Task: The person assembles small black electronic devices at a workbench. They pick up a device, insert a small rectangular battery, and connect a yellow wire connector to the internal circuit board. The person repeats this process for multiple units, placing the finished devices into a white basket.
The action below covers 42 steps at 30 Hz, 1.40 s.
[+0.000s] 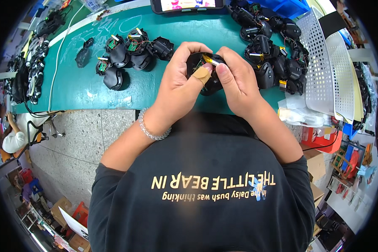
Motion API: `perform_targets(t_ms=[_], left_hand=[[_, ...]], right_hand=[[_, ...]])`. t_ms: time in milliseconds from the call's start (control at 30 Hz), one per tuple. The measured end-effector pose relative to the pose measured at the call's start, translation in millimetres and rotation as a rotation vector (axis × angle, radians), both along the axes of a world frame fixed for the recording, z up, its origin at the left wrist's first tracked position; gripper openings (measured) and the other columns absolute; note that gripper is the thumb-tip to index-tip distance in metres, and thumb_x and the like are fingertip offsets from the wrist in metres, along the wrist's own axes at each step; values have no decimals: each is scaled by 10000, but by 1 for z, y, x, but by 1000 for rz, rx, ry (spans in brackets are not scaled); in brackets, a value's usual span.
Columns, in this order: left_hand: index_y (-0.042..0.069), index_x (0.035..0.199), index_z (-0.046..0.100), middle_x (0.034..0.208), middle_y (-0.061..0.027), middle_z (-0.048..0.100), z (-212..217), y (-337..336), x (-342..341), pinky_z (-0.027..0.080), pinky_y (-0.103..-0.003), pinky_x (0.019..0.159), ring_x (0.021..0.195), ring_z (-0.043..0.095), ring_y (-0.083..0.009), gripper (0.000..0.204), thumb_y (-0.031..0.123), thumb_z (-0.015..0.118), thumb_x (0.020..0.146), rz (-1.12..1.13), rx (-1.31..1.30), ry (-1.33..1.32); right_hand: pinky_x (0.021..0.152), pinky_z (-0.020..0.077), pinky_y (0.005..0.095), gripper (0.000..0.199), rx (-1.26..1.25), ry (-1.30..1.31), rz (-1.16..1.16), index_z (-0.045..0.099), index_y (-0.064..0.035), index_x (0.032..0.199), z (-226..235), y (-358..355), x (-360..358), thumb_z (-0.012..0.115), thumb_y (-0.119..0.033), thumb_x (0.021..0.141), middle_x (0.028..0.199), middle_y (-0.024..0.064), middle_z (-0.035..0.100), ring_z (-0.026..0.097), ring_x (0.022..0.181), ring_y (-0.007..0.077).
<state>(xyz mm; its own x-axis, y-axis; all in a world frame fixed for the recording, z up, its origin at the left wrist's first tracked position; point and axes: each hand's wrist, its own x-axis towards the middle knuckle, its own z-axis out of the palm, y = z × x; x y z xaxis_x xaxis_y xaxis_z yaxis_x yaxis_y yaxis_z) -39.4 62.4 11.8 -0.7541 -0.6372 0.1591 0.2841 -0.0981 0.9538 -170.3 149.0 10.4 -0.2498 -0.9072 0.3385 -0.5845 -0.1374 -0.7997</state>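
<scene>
Between both hands, above the near part of the green table, is an opened black rounded plastic housing. My left hand grips its left side, the thumb wrapped in a tan bandage and laid over the inside. My right hand holds the other side, with its thumb at the end of a small silver battery with yellow tape. Thin wires show beside the battery; the fingers hide the housing's underside.
Similar opened black housings with green boards lie to the left, and several more are piled at the right. A white perforated basket stands at the right edge. A lit phone is at the back; black cables lie far left.
</scene>
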Motion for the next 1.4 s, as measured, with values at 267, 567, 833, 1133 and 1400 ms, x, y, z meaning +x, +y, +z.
perform_targets(t_ms=[267, 567, 833, 1133, 1400], left_hand=[[15, 982, 508, 865, 0, 523, -2, 0, 1, 419, -201, 700, 797, 476, -38, 201, -28, 505, 786, 61, -88, -48], [19, 1016, 513, 864, 1, 494, -6, 0, 10, 393, -208, 698, 775, 452, -53, 228, -30, 466, 798, 31, -216, -65], [2, 990, 458, 895, -109, 480, -18, -6, 15, 419, -287, 736, 810, 477, -160, 191, 6, 501, 805, 139, -351, -45], [34, 1093, 508, 1115, -164, 502, -29, -56, 79, 353, -433, 916, 1036, 470, -333, 433, 162, 662, 709, 521, -1069, -284], [49, 1072, 566, 1240, -162, 491, -36, -78, 141, 328, -430, 979, 1130, 456, -348, 368, 136, 661, 727, 494, -1102, -775]], right_hand=[[599, 384, 391, 288, -40, 78, 40, 479, 2, 855, 1, 0, 1, 454, -278, 920, 758, 148, 470, 490, 696, 347], [615, 362, 331, 290, -28, -167, 140, 475, 13, 856, -5, 1, 6, 442, -263, 938, 738, 115, 413, 421, 664, 252], [690, 409, 299, 253, 72, -197, 152, 489, 4, 964, -13, -5, 13, 464, -247, 938, 831, 109, 505, 508, 746, 218], [679, 454, 268, 229, -43, -854, -80, 477, -17, 1080, -32, -14, 7, 441, -213, 967, 836, 68, 572, 550, 725, 130], [635, 440, 302, 206, -129, -944, -147, 473, -18, 986, -30, -18, 7, 428, -217, 959, 733, 86, 521, 510, 658, 165]])
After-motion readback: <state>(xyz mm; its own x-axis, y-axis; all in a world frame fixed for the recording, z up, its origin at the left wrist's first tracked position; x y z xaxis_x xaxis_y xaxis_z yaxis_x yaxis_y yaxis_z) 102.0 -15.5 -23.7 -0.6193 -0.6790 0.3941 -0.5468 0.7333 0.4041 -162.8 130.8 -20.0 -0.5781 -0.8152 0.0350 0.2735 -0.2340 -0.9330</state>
